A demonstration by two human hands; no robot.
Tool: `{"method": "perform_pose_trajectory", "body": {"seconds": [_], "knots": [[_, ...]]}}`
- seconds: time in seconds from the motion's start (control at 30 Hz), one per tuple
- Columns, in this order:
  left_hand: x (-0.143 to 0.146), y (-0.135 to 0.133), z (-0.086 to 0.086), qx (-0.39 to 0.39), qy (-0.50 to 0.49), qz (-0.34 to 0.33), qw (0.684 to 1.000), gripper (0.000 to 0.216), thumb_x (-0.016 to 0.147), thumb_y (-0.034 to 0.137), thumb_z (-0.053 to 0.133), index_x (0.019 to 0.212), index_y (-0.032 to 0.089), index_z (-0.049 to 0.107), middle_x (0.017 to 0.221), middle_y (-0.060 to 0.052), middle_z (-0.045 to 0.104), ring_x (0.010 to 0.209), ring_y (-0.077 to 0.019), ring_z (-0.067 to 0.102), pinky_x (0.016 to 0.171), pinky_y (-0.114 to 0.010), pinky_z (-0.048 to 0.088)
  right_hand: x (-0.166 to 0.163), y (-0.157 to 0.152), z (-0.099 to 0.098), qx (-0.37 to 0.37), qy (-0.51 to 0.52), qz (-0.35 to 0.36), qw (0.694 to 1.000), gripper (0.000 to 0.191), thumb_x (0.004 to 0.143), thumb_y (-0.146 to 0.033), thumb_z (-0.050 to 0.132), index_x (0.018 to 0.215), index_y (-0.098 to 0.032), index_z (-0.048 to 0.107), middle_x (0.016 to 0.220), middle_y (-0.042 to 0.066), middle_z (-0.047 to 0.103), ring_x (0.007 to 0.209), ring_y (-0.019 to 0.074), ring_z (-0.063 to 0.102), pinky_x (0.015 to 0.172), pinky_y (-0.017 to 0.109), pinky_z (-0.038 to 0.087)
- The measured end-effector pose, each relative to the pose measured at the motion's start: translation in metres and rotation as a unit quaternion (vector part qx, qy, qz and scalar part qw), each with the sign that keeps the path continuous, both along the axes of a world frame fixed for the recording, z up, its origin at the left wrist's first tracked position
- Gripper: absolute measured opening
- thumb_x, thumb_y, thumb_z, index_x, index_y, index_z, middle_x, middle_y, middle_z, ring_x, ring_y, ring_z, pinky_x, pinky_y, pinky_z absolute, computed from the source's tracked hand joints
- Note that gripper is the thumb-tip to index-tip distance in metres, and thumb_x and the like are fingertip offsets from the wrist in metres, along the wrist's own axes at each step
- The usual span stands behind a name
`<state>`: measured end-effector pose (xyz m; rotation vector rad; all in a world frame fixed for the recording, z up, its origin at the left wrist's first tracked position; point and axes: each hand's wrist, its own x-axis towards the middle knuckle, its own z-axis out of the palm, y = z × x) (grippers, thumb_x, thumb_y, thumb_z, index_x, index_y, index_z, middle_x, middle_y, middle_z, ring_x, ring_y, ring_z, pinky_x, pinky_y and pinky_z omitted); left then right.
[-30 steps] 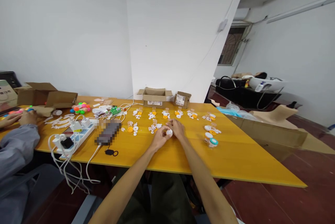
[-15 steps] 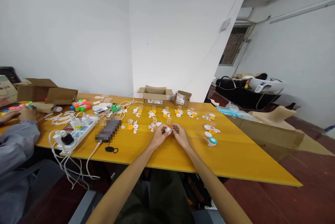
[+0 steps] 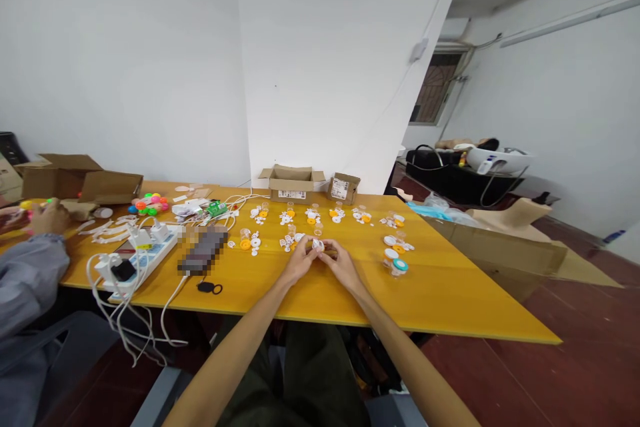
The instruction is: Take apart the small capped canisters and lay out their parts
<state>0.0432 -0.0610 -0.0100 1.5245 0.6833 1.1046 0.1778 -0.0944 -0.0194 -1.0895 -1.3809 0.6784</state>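
My left hand is closed on a small round white plastic piece, held just above the table. The fingertips of my right hand are closed on the same piece from the other side, hiding part of it. Beyond my hands lie small groups of white discs, orange rings and clear cups. To the right stand a clear jar with a white lid and one with a teal lid. A white disc rests behind them.
Cardboard boxes stand against the wall. Left are a power strip with tangled cables, a dark device and a black ring tag. Another person's sleeve and hand reach among coloured balls at far left.
My right hand has come in from beside the white piece and now touches it together with my left. The view has shifted slightly; the other person's hand has moved a little.
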Motion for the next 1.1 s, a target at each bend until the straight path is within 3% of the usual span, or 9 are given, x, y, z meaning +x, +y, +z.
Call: {"method": "perform_pose_trajectory", "body": {"seconds": [0.23,0.43,0.7,1.1], "knots": [[0.0021,0.0037,-0.0062,0.01,-0.01,0.01,1.0,0.026,0.078,0.042,0.07,0.089,0.02,0.06,0.097,-0.003,0.059,0.094,-0.0181,0.06,0.086,-0.031,0.047,-0.0002,-0.0024,0.0058,-0.023,0.012,-0.002,1.0,0.027,0.07,-0.047,0.067,0.083,-0.024,0.064,0.088,0.004,0.073,0.088,0.0236,0.067,0.077,0.036,0.053],[0.0009,0.0041,-0.0032,0.051,0.015,0.07,0.996,0.017,0.08,0.037,0.066,0.078,0.02,0.064,0.088,-0.002,0.06,0.087,-0.0177,0.057,0.085,-0.029,0.045,0.0002,-0.0025,0.0069,-0.017,0.046,0.003,0.999,0.031,0.067,-0.051,0.071,0.081,-0.024,0.062,0.084,0.003,0.07,0.082,0.0222,0.066,0.076,0.035,0.053],[0.0005,0.0018,0.0014,0.003,-0.01,0.035,0.999,0.011,0.076,0.03,0.065,0.079,0.02,0.068,0.079,-0.001,0.067,0.078,-0.0181,0.061,0.076,-0.029,0.047,0.0034,-0.0042,0.0049,-0.058,0.089,0.053,0.993,0.038,0.067,-0.051,0.075,0.092,-0.024,0.064,0.094,0.003,0.068,0.07,0.0173,0.064,0.066,0.031,0.054],[0.0004,-0.0007,0.0036,-0.014,-0.015,0.019,1.0,0.008,0.066,0.023,0.07,0.07,0.018,0.064,0.069,0.001,0.064,0.067,-0.0136,0.057,0.068,-0.026,0.045,0.0052,-0.003,0.0048,-0.037,0.062,0.046,0.996,0.036,0.068,-0.051,0.074,0.091,-0.024,0.068,0.092,0.004,0.071,0.084,0.0219,0.065,0.075,0.033,0.053]]}}
